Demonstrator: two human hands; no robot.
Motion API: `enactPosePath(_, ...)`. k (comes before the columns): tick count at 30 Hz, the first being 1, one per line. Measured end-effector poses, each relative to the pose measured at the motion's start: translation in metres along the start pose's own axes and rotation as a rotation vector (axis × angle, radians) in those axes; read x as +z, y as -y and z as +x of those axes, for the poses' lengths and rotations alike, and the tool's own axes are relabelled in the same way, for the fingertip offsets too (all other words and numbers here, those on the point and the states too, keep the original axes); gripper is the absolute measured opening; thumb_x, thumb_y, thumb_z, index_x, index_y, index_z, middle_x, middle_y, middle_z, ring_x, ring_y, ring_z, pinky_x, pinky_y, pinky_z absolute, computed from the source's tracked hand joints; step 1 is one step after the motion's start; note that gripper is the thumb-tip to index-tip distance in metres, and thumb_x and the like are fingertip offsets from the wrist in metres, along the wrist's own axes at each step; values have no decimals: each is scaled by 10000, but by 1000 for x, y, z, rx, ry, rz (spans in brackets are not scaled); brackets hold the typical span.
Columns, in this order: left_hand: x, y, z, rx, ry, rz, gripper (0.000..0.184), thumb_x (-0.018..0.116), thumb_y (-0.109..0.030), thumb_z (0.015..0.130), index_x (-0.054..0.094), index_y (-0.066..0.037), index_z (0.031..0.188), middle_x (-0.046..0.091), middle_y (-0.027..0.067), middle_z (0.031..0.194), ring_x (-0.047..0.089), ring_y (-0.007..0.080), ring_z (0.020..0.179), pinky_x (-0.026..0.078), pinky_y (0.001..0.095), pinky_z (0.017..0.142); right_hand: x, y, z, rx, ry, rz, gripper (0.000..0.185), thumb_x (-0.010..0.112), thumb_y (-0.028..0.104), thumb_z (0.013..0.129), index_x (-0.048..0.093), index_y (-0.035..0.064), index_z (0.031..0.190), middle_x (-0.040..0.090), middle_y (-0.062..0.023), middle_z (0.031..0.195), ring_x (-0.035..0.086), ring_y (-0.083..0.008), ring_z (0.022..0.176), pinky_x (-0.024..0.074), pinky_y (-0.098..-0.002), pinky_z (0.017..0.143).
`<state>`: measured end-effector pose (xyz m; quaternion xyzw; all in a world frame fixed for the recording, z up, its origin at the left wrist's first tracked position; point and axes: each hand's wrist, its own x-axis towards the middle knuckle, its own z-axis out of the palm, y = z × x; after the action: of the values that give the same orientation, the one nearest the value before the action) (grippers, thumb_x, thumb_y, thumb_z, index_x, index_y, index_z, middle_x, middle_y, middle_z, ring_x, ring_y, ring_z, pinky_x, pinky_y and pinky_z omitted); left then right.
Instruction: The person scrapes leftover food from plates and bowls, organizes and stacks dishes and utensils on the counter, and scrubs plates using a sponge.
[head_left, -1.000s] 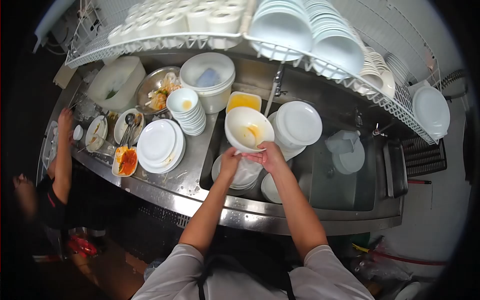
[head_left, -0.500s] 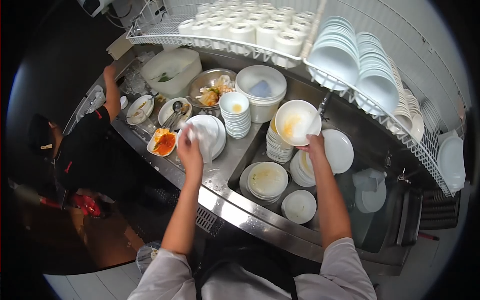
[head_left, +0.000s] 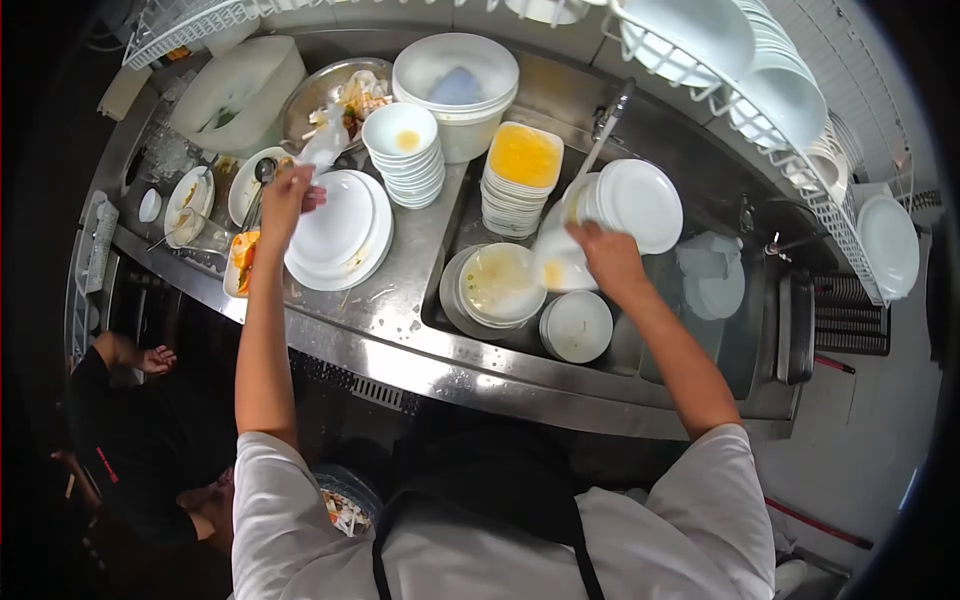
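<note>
My left hand [head_left: 290,200] is closed on a thin, whitish, crumpled sheet [head_left: 325,142], tissue or plastic; I cannot tell which. It hangs over the left edge of the stacked white plates [head_left: 335,220]. My right hand [head_left: 608,255] grips the rim of a white bowl [head_left: 560,258], tilted and blurred by motion, with a yellowish stain inside. Below it in the sink are a stack of soiled bowls [head_left: 500,280] and a smaller bowl stack [head_left: 580,327]. Square dishes [head_left: 527,158] with a yellow top stand behind, and round white plates [head_left: 645,205] lie to the right.
A food-scrap basin [head_left: 300,105], a white bucket [head_left: 460,125] and a small-bowl stack [head_left: 405,165] stand at the back. The faucet [head_left: 615,110] reaches over the sink. A wire rack [head_left: 690,85] overhangs it. A co-worker in black [head_left: 150,440] is at left.
My right hand has lowered the bowl and tipped it, uncovering the yellow-topped dishes. My left hand has moved away toward the scrap basin with the sheet. The view has shifted; the co-worker appears lower.
</note>
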<state>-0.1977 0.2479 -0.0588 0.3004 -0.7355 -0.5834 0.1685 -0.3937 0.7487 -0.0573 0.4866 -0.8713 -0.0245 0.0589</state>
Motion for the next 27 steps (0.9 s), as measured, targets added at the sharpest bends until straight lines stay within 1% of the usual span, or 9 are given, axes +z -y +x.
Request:
enactPosePath(3,-29,38,-58,71,-141,-98,303,535,-215,1043,649,12,1208,723,105,902,695,145,735,546,237,666,34,0,-44,-17,181,-10,320,592,49,807,667,126,1108,682,-130,927,698,-284,728,536,-417,573)
enactPosePath(8,-73,70,-218,48,-390,120,245,552,-145,1023,695,42,957,685,51,806,614,82,695,499,250,624,158,-34,-108,-41,308,-50,239,563,98,841,710,140,1025,689,-115,844,674,-307,727,515,-455,635)
enactPosePath(12,-89,89,-349,-197,-490,337,170,579,-64,955,726,10,997,713,80,813,672,116,706,543,280,675,222,-41,-122,-6,178,117,127,603,83,826,726,73,856,678,-168,810,675,-372,767,516,-508,677)
enactPosePath(14,-84,82,-403,-308,-487,588,161,611,-93,906,741,-56,994,718,145,890,716,272,805,549,363,743,235,-37,-120,10,172,140,123,623,64,797,727,57,863,683,-179,825,678,-378,777,526,-502,693)
enactPosePath(19,-58,67,-488,-270,-376,943,145,665,-159,881,745,-68,961,707,151,945,688,338,907,531,436,798,255,-33,-99,-18,374,87,150,660,90,786,744,71,909,698,-199,927,687,-383,881,545,-492,786)
enactPosePath(21,-50,82,-513,-279,-413,841,158,678,-168,873,744,-57,963,710,161,951,687,352,892,532,442,793,234,-27,-73,28,537,112,180,659,182,827,755,93,951,705,-191,1012,678,-371,972,538,-498,830)
enactPosePath(23,-42,94,-537,-416,-394,834,170,687,-158,854,746,-39,961,709,193,933,685,365,850,533,447,772,187,-25,-22,42,365,608,240,603,253,919,723,45,916,712,-139,843,701,-282,740,561,-415,714)
enactPosePath(25,-40,113,-565,-445,-344,891,154,696,-160,836,763,-53,923,710,198,901,692,360,829,540,433,759,125,-9,19,541,94,1765,210,550,207,1001,689,51,976,712,-105,794,696,-179,737,517,-296,602)
enactPosePath(27,-30,103,-581,-474,-299,824,136,727,-178,807,781,-74,877,717,178,873,699,343,801,549,414,757,95,-13,63,702,-236,2178,259,520,178,992,577,-18,1152,693,-183,1032,712,-274,883,592,-380,765)
